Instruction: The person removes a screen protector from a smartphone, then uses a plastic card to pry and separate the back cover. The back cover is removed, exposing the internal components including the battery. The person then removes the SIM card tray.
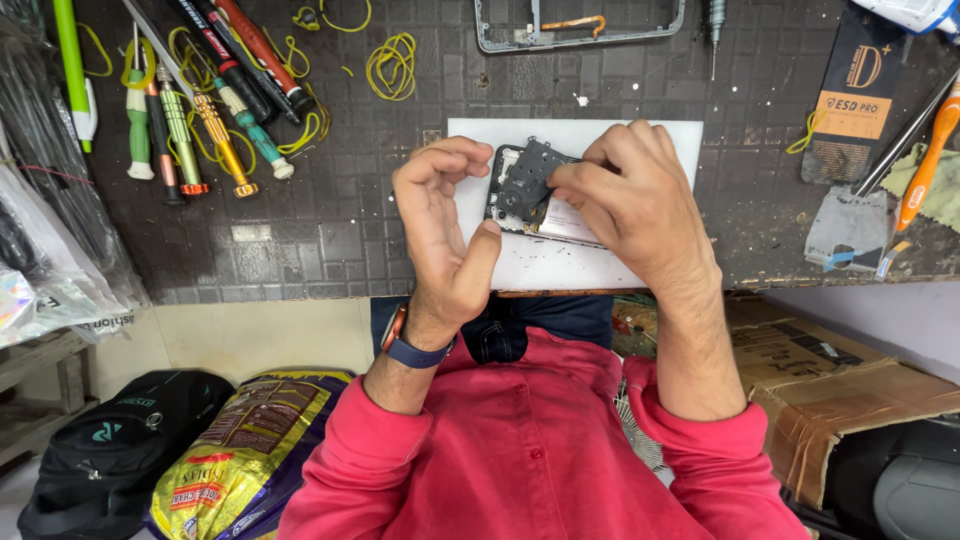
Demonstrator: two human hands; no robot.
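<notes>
Opened phone (pixel 540 205) lies on a white mat (pixel 560 262) near the front edge of the dark tabletop (pixel 330 230). A black inner cover plate (pixel 528 180) sits tilted over the phone's upper end, partly lifted off it. Right hand (pixel 630 200) pinches the plate's right edge between thumb and fingertips, fingers curled over the phone body. Left hand (pixel 445 225) is at the phone's left side, fingers bent and loosely curled, thumb tip touching the phone's lower left corner; it grips nothing firmly as far as can be seen. Blue watch band (pixel 412 350) on the left wrist, red sleeves on both arms.

Row of screwdrivers (pixel 200 110) with coloured handles lies at the far left of the tabletop, yellow rubber bands (pixel 392 65) near them. A bare phone frame (pixel 580 30) lies at the far edge. Metal tweezers (pixel 905 130) and an orange tool (pixel 925 165) at right. Cardboard box (pixel 830 380) and black bag (pixel 110 450) below on the floor.
</notes>
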